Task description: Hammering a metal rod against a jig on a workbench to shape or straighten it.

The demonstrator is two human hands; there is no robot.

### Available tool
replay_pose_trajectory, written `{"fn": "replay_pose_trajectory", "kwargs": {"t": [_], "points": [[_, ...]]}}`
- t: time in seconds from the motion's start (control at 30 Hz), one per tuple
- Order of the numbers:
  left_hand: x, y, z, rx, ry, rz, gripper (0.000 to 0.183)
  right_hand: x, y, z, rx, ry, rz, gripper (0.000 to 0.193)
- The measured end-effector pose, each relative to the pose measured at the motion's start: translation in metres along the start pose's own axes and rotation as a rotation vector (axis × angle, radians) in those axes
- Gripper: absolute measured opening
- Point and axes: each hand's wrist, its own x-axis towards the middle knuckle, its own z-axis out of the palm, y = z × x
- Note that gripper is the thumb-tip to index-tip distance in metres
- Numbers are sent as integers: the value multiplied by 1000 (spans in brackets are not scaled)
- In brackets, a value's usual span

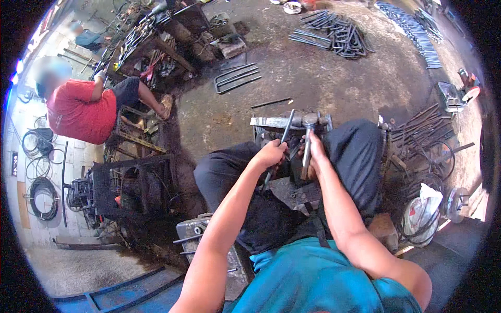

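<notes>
Between my knees, my left hand (pixel 270 154) is closed round a metal rod (pixel 288 124), which slants up and away from me. My right hand (pixel 316 152) grips a hammer (pixel 306 157) by its handle. The hammer's head is at the top, beside a grey metal block (pixel 276 122) that looks like an anvil or vise. The rod's upper part crosses in front of this block; I cannot tell whether they touch. Part of the rod is hidden by my left fingers, and its lower end shows below them.
Bent rods lie in a pile (pixel 347 39) on the far floor, with U-shaped rods (pixel 237 78) nearer. A person in a red shirt (pixel 83 109) sits at left beside a cluttered workbench (pixel 151 41). Scrap rods (pixel 422 130) and a plastic bag (pixel 421 214) lie at right.
</notes>
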Motion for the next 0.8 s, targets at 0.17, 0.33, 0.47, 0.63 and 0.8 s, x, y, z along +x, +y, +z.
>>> {"fn": "replay_pose_trajectory", "kwargs": {"t": [0.17, 0.33, 0.47, 0.63, 0.8], "points": [[38, -32, 33, -103, 210, 158, 37, -11, -18, -2, -111, 36, -6, 37], [58, -33, 58, 14, 398, 52, 43, -47, -49, 9, -194, 17, -72, 25], [74, -39, 55, 49, 409, -20, 41, -59, -51, 11, -402, 23, -141, 16], [87, -48, 48, -12, 352, -58, 44, -61, -53, 14, -657, 11, -235, 17], [82, -38, 50, -191, 387, -60, 45, -56, -58, 21, -854, 145, -480, 20]]}}
